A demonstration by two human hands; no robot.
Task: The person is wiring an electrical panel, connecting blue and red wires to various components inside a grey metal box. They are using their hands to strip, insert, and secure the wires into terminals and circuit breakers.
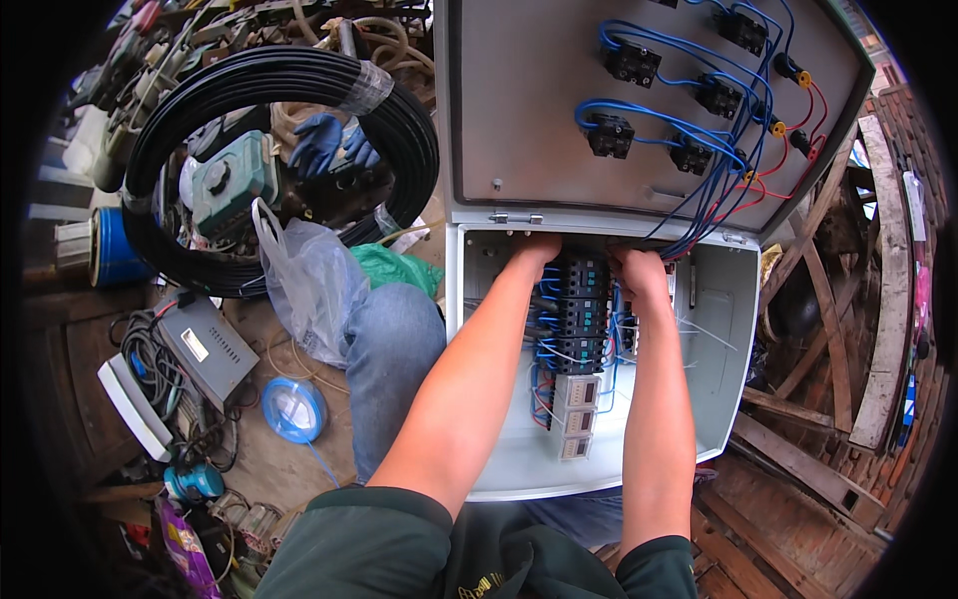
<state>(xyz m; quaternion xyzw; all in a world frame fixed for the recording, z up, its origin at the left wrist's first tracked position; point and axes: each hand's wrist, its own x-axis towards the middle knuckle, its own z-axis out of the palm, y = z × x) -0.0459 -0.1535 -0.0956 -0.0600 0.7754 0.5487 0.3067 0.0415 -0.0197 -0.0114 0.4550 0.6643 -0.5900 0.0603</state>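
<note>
Both my arms reach into an open white electrical enclosure [733, 299]. My left hand [539, 247] is at its far inner wall, left of a column of black contactors [584, 299]; its fingers are hidden under the edge. On the other side of that column, my right hand [640, 270] has its fingers curled beside the wiring; whatever they pinch is hidden. Blue wires [546, 349] run along the column, with small grey metered modules [576, 417] at its near end. Above, the hinged door [539, 120] stands raised, carrying black switch blocks [633, 64] and a blue and red wire bundle [704, 215].
A large black cable coil [165, 150] lies at left, with a clear plastic bag [309, 275] beside it. Nearer are a grey metal box [208, 344] and a blue wire spool [293, 409]. Wooden planks [878, 299] are stacked at right. My knee [397, 344] touches the enclosure's left side.
</note>
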